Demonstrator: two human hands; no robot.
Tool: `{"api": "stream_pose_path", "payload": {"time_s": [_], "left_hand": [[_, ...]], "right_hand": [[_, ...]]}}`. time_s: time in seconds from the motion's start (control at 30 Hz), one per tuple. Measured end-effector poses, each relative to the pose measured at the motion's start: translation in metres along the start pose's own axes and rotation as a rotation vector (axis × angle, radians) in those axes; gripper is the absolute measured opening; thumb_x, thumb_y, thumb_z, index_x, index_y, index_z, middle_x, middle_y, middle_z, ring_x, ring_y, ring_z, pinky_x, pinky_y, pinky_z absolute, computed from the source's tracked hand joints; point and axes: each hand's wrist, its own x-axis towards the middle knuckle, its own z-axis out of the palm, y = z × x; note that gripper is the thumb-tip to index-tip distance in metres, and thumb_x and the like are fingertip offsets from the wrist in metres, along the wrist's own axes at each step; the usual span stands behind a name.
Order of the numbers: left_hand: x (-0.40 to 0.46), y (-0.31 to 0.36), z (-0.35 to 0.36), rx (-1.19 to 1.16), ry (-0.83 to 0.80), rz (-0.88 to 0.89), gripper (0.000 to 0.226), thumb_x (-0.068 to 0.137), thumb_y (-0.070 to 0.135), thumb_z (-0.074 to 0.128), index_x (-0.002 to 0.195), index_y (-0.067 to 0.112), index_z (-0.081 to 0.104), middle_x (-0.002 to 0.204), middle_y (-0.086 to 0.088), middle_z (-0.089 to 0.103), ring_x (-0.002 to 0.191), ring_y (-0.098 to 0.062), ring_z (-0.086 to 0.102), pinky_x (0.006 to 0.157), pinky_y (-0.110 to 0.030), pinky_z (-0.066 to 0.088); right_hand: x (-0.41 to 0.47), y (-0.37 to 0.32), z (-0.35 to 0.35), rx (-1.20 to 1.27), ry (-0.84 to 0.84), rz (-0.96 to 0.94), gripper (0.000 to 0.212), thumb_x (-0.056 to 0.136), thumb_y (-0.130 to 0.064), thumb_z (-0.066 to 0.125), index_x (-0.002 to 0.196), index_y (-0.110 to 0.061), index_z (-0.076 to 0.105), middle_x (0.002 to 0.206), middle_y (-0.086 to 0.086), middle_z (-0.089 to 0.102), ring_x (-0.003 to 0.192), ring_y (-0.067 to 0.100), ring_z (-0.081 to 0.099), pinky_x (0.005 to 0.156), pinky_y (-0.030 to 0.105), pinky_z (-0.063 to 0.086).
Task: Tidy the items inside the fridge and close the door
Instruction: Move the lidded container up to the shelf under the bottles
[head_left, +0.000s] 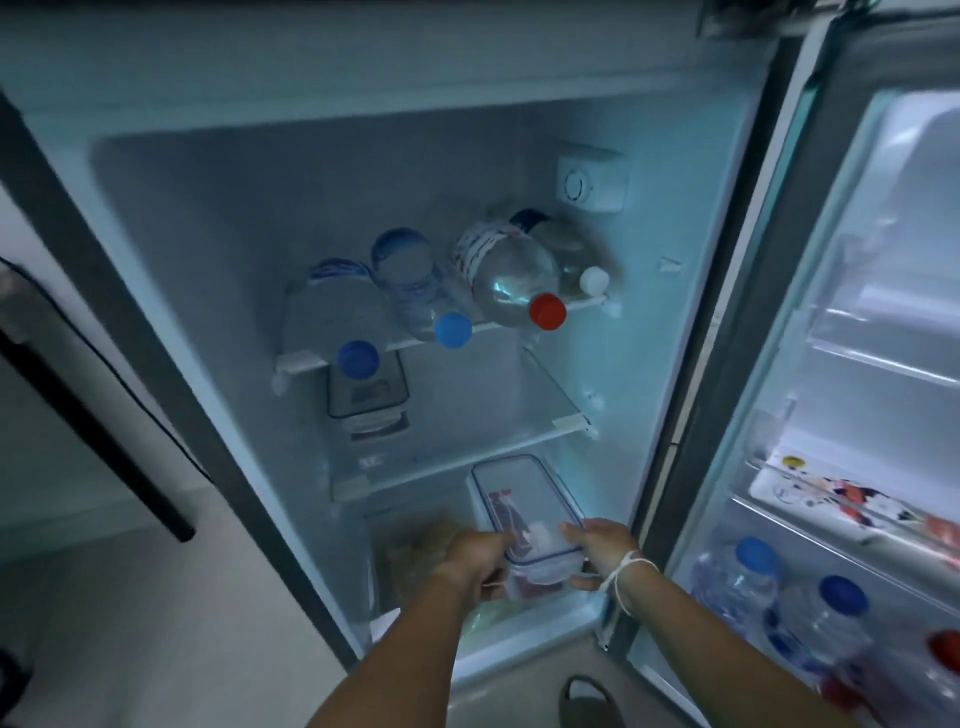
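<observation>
Overhead, dim bluish light; fridge stands open, its door swung to the right. Top shelf carries four bottles lying on their sides, caps toward the camera: two blue-capped, one red-capped, one white-capped. Middle glass shelf holds a clear lidded tub at its left, partly behind the top shelf's edge. Door racks hold more capped bottles and a flat printed pack. Pale floor at left.

Both forearms reach forward and down into the lower compartment. Left hand grips the near left side of a clear rectangular container, fingers wrapped under its edge, thumb on the lid. Right hand, white string at the wrist, clamps the near right corner likewise. Container sits just below the middle shelf, its long axis running into the fridge and its far end toward the back; reddish contents show through. Whether it rests on anything, cannot tell.
</observation>
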Motion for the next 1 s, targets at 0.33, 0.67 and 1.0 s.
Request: {"api": "stream_pose_path", "payload": {"time_s": [0.33, 0.67, 1.0], "left_hand": [[-0.068, 0.008, -0.025, -0.006, 0.038, 0.138, 0.035, 0.089, 0.017, 0.057, 0.057, 0.013, 0.043, 0.039, -0.003, 0.036, 0.038, -0.014, 0.032, 0.031, -0.008, 0.024], [-0.071, 0.042, -0.071, -0.038, 0.198, 0.290, 0.023, 0.088, 0.024, 0.057, 0.069, 0.011, 0.053, 0.088, -0.016, 0.051, 0.078, -0.026, 0.048, 0.067, -0.032, 0.042], [-0.044, 0.095, -0.117, -0.119, 0.322, 0.360, 0.027, 0.093, 0.018, 0.047, 0.066, 0.018, 0.044, 0.072, -0.002, 0.045, 0.075, -0.019, 0.045, 0.063, -0.031, 0.044]], "right_hand": [[-0.064, -0.018, 0.009, -0.011, -0.013, -0.149, 0.028, 0.083, -0.020, 0.067, 0.106, -0.018, 0.050, 0.109, 0.011, 0.051, 0.087, 0.029, 0.054, 0.036, 0.020, 0.047], [-0.077, -0.052, 0.057, 0.048, -0.126, -0.292, 0.012, 0.091, -0.011, 0.053, 0.102, -0.013, 0.057, 0.105, 0.010, 0.055, 0.089, 0.024, 0.055, 0.062, 0.027, 0.049], [-0.039, -0.099, 0.123, 0.139, -0.205, -0.388, 0.047, 0.092, -0.019, 0.054, 0.136, -0.008, 0.045, 0.124, 0.006, 0.052, 0.105, 0.022, 0.048, 0.084, 0.035, 0.053]]}}
